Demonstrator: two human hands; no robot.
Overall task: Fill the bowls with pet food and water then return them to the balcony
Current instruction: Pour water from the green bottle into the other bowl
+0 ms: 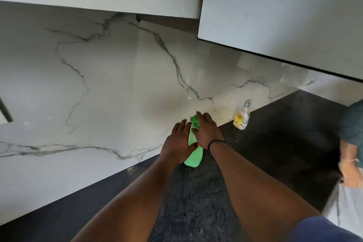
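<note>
Presently, hands: left hand [179, 141] and right hand [206, 130] spread open, palms flanking green water bottle [193, 153], neither gripping.
Risk: bottle toppling on dark counter [275, 143] if nudged.

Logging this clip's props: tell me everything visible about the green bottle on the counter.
The green bottle looks like translucent plastic, bright green, with a darker green cap at its top. It stands on the dark speckled counter close to the marble wall, leaning a little in the wide-angle view. The left hand presses its left side and the right hand covers its upper right side and cap, fingers spread rather than curled. Whether it holds liquid cannot be told. A clear soap bottle stands apart to its right.
</note>
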